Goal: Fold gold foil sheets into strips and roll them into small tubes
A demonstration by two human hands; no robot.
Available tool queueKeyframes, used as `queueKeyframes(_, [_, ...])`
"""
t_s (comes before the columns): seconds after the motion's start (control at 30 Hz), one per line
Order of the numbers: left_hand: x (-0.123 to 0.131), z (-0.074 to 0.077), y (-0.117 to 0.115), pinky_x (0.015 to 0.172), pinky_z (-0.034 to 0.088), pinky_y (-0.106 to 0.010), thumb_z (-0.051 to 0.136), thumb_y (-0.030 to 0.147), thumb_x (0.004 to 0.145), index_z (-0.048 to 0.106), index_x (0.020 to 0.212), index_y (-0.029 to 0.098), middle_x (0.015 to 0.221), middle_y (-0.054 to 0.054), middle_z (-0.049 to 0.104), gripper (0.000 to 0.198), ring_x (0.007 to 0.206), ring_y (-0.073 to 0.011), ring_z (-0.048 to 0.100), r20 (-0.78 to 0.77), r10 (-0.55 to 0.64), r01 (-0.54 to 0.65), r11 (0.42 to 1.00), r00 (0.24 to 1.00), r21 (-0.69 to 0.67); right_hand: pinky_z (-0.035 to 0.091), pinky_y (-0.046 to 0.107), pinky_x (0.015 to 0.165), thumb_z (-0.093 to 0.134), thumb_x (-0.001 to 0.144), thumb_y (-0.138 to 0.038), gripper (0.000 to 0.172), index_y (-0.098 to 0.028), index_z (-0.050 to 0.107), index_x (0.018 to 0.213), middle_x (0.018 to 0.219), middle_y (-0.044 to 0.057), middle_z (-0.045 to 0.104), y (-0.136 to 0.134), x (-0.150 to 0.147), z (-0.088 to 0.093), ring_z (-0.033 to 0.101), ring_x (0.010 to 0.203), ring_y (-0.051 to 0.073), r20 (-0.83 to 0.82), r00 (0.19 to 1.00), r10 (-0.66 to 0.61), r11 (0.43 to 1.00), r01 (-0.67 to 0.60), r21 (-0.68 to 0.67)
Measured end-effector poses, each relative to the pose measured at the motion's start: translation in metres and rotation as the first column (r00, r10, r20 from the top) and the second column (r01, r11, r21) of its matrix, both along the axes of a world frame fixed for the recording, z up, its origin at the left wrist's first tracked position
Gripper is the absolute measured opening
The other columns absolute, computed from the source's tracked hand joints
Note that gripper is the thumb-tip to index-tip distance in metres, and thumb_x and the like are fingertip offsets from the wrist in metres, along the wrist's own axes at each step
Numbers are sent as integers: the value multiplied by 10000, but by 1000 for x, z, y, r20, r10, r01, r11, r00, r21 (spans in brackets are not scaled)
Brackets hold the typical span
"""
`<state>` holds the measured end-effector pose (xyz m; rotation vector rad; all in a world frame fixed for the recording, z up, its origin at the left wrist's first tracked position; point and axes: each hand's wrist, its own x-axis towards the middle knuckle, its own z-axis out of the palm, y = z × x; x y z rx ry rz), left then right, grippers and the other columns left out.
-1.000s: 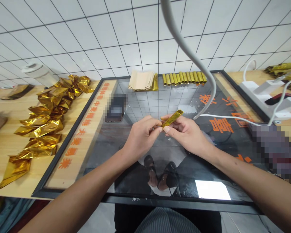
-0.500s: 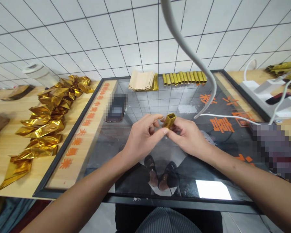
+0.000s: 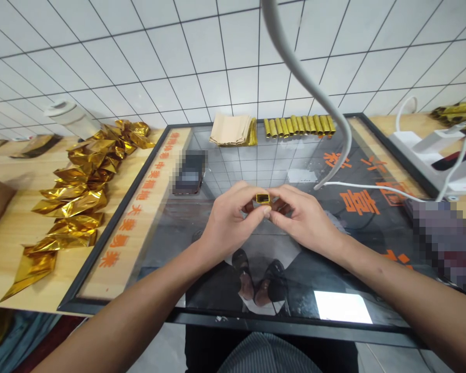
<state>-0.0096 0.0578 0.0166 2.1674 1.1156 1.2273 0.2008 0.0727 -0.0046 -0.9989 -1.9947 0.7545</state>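
Left hand [image 3: 227,220], right hand [image 3: 303,220] both pinch gold tube [image 3: 263,198], seemingly squared open. Tube row [image 3: 299,126] done beyond hands; foil pile [image 3: 83,181] left of left hand, unshaped.

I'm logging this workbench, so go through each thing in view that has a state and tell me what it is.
small gold foil tube: held above the glass, open end toward the camera
left hand: shut on the tube
right hand: shut on the tube
row of gold foil tubes: lying side by side
pile of gold foil bags: loose, flat
stack of tan paper sheets: lying flat
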Motion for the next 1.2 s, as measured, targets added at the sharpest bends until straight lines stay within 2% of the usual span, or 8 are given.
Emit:
queueKeyframes(0.17, [-8,-11,10,760,524,-271,725,40,923,727,1137,215,986,-15,721,276,896,-158,666,-85,47,-31,982,995,186,613,405,807,773,951,-275,384,-303,699,1326,1212,39,743,2,2,-7,747,881,204,-90,995,-40,988,26,-152])
queueKeyframes(0.37, [-12,-21,18,739,516,-293,703,79,949,728,1135,226,980,-25,709,239,829,-159,633,-89,76,-59,982,993,181,589,383,715,790,931,-348,440,-304,687,1357,1224,54,765,4,3,-5,730,839,204,-156,981,-114,939,55,-340])
queueKeyframes(0.5, [-8,-21,18,747,538,-298,756,163,940,767,1117,242,972,-25,718,193,861,-168,672,149,21,-16,999,989,-31,525,334,606,808,912,-365,572,-289,633,1451,1078,49,777,6,5,1,668,743,185,-205,972,-118,888,11,-459])
queueKeyframes(0.6, [-5,-21,17,768,576,-299,808,248,924,780,1100,235,1002,-31,733,179,879,-167,706,392,-31,134,962,919,-238,572,339,673,837,891,-353,601,-298,633,1454,1275,64,759,9,8,1,678,792,171,-290,953,-91,869,-67,-490])
queueKeyframes(0.7, [-3,-20,17,763,583,-287,851,275,899,785,1082,232,980,-21,753,200,849,-150,709,504,-64,245,922,861,-300,619,358,780,861,885,-357,534,-288,684,1384,1378,67,736,12,9,-1,710,867,167,-349,933,-83,850,-116,-514])
queueKeyframes(0.8, [-1,-19,16,764,590,-284,856,271,889,782,1067,226,977,-21,756,198,860,-149,715,522,-71,265,914,850,-307,640,361,818,903,855,-393,439,-250,749,1240,1181,56,802,12,6,-1,741,920,188,-432,899,-75,821,-190,-539])
queueKeyframes(1.03, [3,-12,7,768,604,-276,789,214,904,596,1296,241,996,-19,724,437,876,-147,720,498,33,130,949,866,-288,638,349,764,987,755,-417,396,-232,778,1035,927,25,802,10,2,-2,724,806,178,-480,868,-128,821,-178,-542])
queueKeyframes(1.2, [4,-8,-3,826,630,-307,776,190,928,559,1208,244,1101,-44,723,358,951,-163,755,391,73,-14,988,918,-151,597,316,774,1006,736,-375,381,-242,756,991,942,14,804,11,0,-2,720,837,171,-487,864,-129,832,-172,-527])
